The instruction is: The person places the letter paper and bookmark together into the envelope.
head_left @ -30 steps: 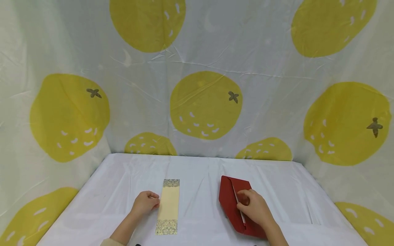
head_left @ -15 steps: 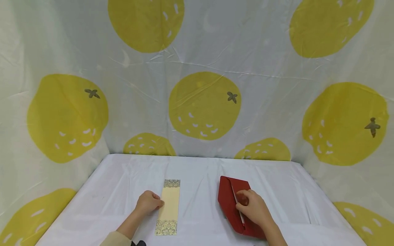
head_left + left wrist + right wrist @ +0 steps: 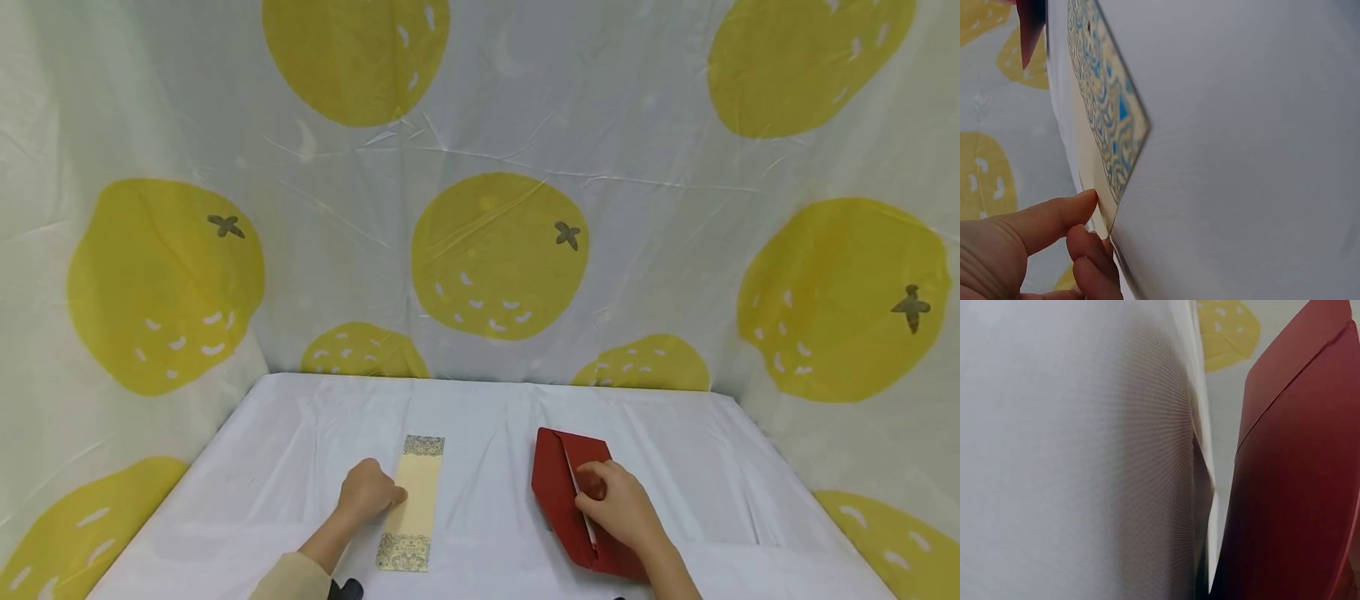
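Observation:
A long cream card [image 3: 420, 492] with ornate patterned ends lies on the left half of the white table. My left hand [image 3: 367, 492] pinches its left long edge. In the left wrist view, the thumb [image 3: 1063, 215] is over the card [image 3: 1102, 106] and curled fingers are at its underside. To the right is a red envelope [image 3: 553, 500], its pointed flap out to the left. My right hand [image 3: 618, 504] grips the envelope's opening edge between thumb and fingers, where a pale line shows along the mouth. The right wrist view has the envelope [image 3: 1297, 462] tilted up, hiding most of that hand.
White cloth covers the table [image 3: 480, 433]. Behind and at both sides hangs a pale curtain [image 3: 495, 125] printed with large yellow fruit. A beige sleeve [image 3: 292, 579] is on the left arm, and a small dark object [image 3: 347, 590] shows at the bottom edge beside it.
My left hand has moved right from beside the card onto its edge and now pinches it. The card's far end has swung slightly to the right. The right hand and envelope have stayed put.

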Available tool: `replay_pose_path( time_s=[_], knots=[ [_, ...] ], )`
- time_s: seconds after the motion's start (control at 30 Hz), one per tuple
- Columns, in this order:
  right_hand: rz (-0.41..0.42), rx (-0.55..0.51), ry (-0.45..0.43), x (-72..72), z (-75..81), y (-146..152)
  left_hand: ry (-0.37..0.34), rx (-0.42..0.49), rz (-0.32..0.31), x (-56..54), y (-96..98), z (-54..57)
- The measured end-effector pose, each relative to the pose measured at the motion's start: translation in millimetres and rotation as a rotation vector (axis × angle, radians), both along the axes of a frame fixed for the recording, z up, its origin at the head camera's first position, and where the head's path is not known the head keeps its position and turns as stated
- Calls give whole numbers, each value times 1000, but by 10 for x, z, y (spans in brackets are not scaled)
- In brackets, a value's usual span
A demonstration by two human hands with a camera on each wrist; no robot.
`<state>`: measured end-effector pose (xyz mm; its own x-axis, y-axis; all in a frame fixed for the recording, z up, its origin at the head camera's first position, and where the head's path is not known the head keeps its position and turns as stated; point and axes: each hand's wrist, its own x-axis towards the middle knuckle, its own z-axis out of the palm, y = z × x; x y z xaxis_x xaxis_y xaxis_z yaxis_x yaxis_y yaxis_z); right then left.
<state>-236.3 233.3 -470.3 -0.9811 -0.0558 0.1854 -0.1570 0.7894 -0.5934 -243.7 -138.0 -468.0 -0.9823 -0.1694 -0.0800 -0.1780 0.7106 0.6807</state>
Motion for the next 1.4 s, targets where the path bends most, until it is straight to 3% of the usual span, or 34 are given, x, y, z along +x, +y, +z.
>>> replay_pose_path(
  time_s=[0.17,0.37,0.5,0.73,0.9,1.1,1.4],
  knots=[
    [0,-8,-2,-2,3,6,-12,2,1,-22,-8,-7],
    [3,-19,-9,7,1,8,-43,48,7,-61,-63,-102],
    [8,-16,-8,10,3,7,-47,147,-3,-64,-82,-117],
    [7,-13,-6,3,1,7,-64,377,-31,-41,-61,-45],
    [4,-16,-6,-1,-7,10,-108,452,-28,-29,-73,-36],
    [6,-15,-1,0,-4,11,-126,594,-71,-10,-108,-68],
    [3,-13,-5,7,-1,8,-141,704,-110,46,-70,-52]
  ],
)
